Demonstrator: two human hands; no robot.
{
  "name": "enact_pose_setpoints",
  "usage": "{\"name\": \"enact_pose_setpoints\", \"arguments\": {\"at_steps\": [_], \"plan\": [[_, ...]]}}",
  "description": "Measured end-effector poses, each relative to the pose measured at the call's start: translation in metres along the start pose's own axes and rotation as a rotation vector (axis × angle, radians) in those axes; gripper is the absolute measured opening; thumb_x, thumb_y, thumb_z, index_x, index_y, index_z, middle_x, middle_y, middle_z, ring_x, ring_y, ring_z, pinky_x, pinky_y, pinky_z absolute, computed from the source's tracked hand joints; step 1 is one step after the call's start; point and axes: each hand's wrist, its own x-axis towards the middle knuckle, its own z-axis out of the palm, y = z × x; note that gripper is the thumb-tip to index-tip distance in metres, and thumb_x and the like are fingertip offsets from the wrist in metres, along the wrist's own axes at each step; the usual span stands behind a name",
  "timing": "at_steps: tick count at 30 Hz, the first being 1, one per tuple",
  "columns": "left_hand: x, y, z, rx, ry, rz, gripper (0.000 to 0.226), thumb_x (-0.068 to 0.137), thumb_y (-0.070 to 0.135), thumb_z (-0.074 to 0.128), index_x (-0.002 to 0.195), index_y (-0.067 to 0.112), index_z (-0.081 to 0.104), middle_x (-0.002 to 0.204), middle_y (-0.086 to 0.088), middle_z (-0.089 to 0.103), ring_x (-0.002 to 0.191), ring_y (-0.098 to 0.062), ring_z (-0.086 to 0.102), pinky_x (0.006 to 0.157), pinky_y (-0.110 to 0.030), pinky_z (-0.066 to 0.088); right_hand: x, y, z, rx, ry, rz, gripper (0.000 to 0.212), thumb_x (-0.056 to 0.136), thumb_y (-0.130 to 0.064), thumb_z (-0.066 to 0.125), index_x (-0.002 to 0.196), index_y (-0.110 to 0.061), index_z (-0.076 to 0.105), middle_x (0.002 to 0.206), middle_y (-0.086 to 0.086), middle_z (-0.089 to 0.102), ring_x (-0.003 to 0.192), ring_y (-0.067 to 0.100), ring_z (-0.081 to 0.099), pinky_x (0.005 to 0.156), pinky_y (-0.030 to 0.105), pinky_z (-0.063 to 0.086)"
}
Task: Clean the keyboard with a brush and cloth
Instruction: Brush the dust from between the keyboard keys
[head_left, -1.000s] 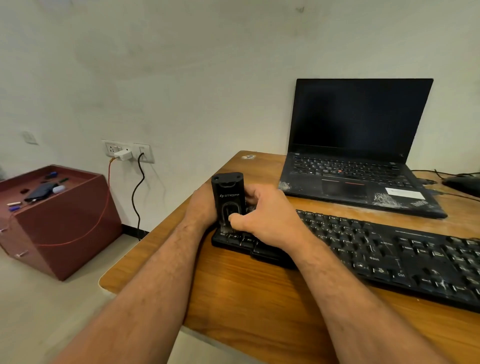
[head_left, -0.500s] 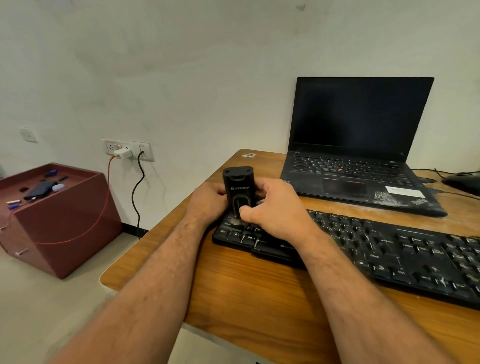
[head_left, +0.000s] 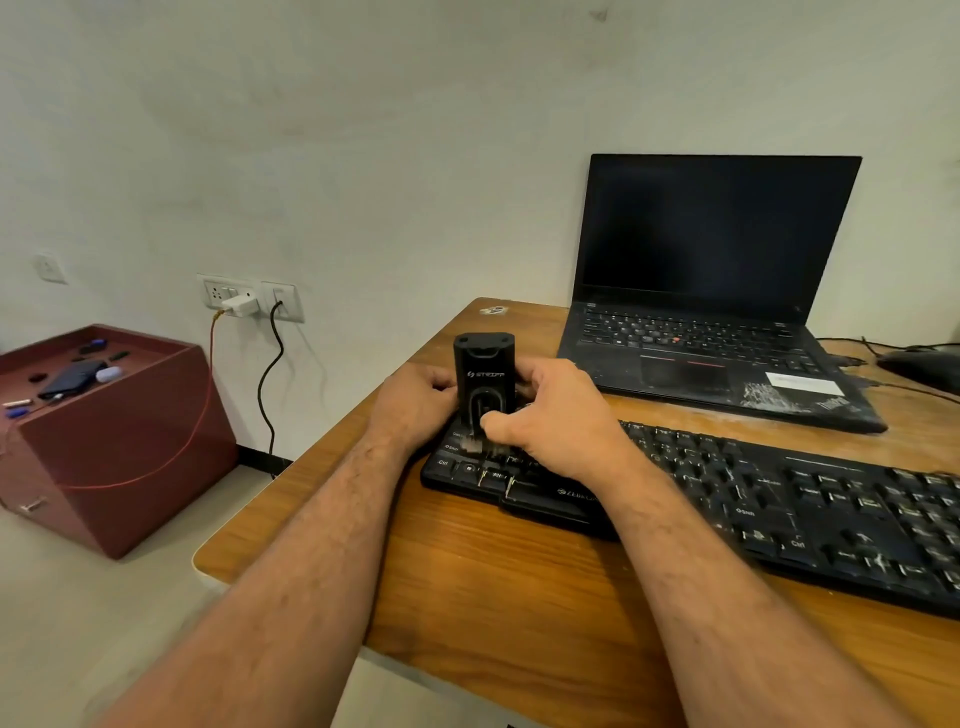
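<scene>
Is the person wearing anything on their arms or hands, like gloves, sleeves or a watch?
No. The left hand and right hand are bare, with no gloves or rings visible. Both forearms are uncovered and hairy as far as the frame shows; no sleeves, watch or wristband appear.

On the table (head_left: 519, 597) we see the keyboard (head_left: 779, 509) lying nearest us, running off to the right, with the laptop (head_left: 717, 332) behind it against the wall. The brush (head_left: 484, 374) stands upright on the keyboard's left end, our left hand (head_left: 415, 400) on its left and our right hand (head_left: 550, 415) on its right. Left of the table, on the floor, sits a box (head_left: 119, 457), below the wall sockets (head_left: 249, 299).
</scene>
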Motion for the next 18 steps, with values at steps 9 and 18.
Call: {"name": "enact_pose_setpoints", "arguments": {"at_steps": [9, 18], "plan": [[0.002, -0.003, 0.003, -0.02, -0.02, -0.03, 0.013, 0.095, 0.023, 0.065, 0.096, 0.021, 0.078, 0.086, 0.005, 0.074, 0.087, -0.012, 0.068, 0.083, -0.03, 0.052, 0.012, 0.008, -0.005, -0.026, 0.107, 0.039, 0.033, 0.078, -0.015, 0.079, 0.108, -0.026, 0.071, 0.092, -0.01, 0.074, 0.083, 0.004, 0.07, 0.064, 0.016, 0.052], [0.005, -0.003, 0.006, -0.022, -0.005, -0.03, 0.014, 0.096, 0.021, 0.065, 0.09, 0.028, 0.075, 0.089, 0.011, 0.071, 0.091, -0.008, 0.064, 0.09, -0.03, 0.049, 0.037, 0.022, -0.004, -0.148, 0.188, 0.074, 0.034, 0.075, -0.022, 0.077, 0.108, -0.024, 0.068, 0.092, -0.006, 0.071, 0.085, 0.014, 0.068, 0.065, 0.025, 0.054]]}}
